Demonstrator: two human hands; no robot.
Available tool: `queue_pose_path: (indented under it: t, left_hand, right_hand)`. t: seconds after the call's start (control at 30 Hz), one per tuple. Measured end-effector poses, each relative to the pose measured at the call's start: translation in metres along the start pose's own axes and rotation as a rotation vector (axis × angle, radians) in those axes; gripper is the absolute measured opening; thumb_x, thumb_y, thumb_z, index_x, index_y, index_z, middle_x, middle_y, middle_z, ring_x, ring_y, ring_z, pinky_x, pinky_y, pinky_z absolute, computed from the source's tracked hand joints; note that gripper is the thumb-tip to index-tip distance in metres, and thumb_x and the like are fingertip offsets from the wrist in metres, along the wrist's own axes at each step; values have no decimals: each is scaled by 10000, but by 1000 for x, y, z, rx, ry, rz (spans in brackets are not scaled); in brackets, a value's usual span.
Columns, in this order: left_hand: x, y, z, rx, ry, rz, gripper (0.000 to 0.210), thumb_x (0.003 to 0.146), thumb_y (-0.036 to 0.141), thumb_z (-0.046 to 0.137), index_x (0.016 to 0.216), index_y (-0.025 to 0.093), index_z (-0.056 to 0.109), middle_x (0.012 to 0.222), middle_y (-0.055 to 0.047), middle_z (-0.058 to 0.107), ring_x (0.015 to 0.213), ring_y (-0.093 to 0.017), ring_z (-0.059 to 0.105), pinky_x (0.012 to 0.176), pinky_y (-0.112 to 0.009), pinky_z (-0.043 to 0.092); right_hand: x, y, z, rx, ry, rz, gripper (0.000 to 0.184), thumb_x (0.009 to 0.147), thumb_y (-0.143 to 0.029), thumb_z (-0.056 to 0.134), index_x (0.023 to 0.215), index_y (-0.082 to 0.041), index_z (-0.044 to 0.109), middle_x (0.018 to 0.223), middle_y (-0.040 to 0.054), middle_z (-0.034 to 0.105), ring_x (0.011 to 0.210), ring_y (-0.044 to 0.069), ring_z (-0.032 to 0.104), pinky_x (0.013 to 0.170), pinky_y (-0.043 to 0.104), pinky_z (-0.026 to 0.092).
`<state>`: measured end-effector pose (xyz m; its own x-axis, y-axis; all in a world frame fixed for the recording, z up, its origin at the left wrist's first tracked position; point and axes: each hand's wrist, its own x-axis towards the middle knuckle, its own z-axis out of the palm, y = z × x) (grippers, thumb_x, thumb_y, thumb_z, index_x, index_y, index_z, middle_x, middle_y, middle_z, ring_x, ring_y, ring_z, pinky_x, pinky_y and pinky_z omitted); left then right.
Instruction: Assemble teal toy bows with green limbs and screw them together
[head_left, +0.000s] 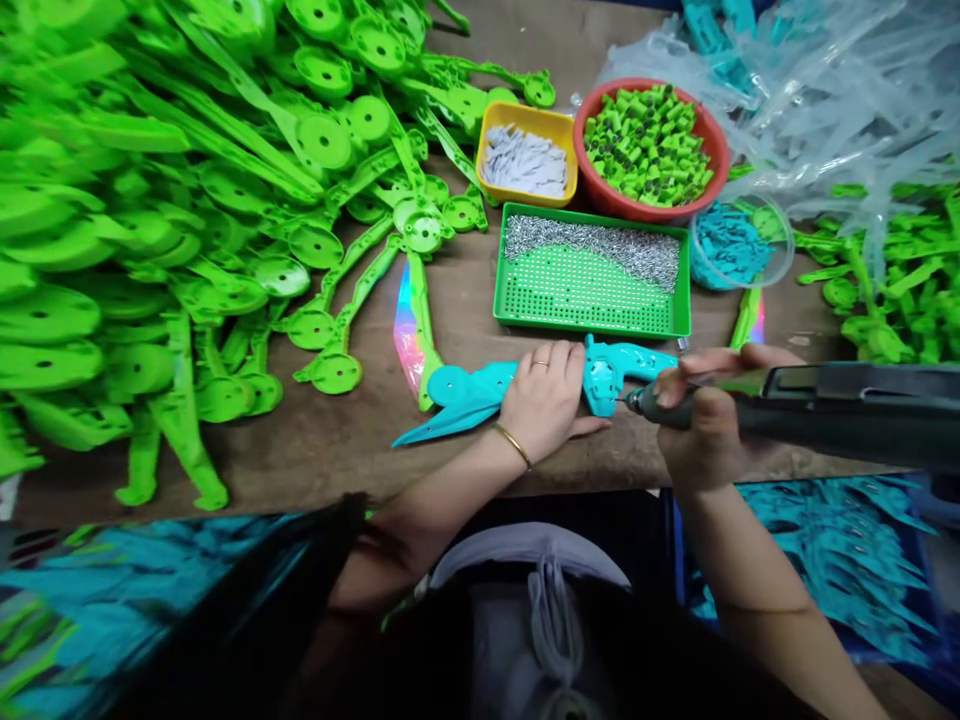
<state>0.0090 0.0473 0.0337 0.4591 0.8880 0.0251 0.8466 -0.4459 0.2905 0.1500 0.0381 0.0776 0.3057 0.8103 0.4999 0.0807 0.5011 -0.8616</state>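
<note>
My left hand (544, 400) lies across the middle of a turquoise plastic toy body (469, 400), fingers together, holding it down on the table. One end of the body tapers to a point at the left; a wider section with holes shows right of my fingers. My right hand (701, 430) is wrapped around a dark electric screwdriver (840, 415) held almost level. Its tip points left and meets, or nearly meets, the wide section; contact is too small to make out. A green arm with shiny rainbow film (411, 330) lies by the body's left end.
A green perforated tray (592, 318) of screws stands beyond the toy. Behind it are a yellow box (486, 190) of white strips, a red bowl (716, 185) of green pieces and a clear tub (786, 250) of turquoise bits. Green parts (322, 140) heap up left.
</note>
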Motion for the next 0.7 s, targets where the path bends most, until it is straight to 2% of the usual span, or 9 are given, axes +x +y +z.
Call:
queue_pose_path:
  t: [0.27,0.37,0.43,0.5,0.63,0.7]
  left_hand:
    - [4,1,-1,-11,-32,-5,894,738,642,668,1328,6,450,1231,-208,557,1111,-334,499,946,-402,364]
    - [3,-1,-2,-34,-47,-20,858,755,622,664,1325,17,453,1236,-203,558,1110,-330,503,948,-403,372]
    - [-1,-5,-6,-49,-57,-22,890,722,614,703,1339,27,442,1239,-187,558,1110,-325,504,952,-399,381]
    - [-7,-10,-12,-41,-85,-29,930,687,595,747,1353,30,429,1227,-179,564,1102,-325,511,950,-397,395]
    - [-11,-12,-22,8,-114,-24,1055,614,639,775,1367,-4,410,1271,-232,537,1152,-361,495,1013,-444,373]
    - [-6,-8,-23,-9,-78,10,1086,613,702,730,1375,0,406,1342,-246,491,1225,-378,449,1063,-471,338]
  right_hand:
    - [-15,27,-14,8,-92,6,397,748,-293,742,1104,-325,569,779,-53,618,582,119,598,516,279,517]
    - [-12,25,-10,-22,-134,1,415,740,-311,752,1111,-334,568,761,-66,620,552,108,589,524,277,522]
    - [1,20,-2,-25,-150,31,398,764,-330,731,1129,-328,570,803,-57,644,520,93,571,492,260,509]
    - [22,18,10,-10,-75,24,382,788,-335,710,1143,-329,569,867,-50,661,500,77,557,460,242,489]
    - [60,34,37,47,201,-51,287,776,-290,722,1035,-275,599,850,-59,661,495,63,558,476,232,487]
    - [67,49,45,30,221,-38,251,760,-271,730,971,-230,601,815,-56,662,488,64,557,484,236,495]
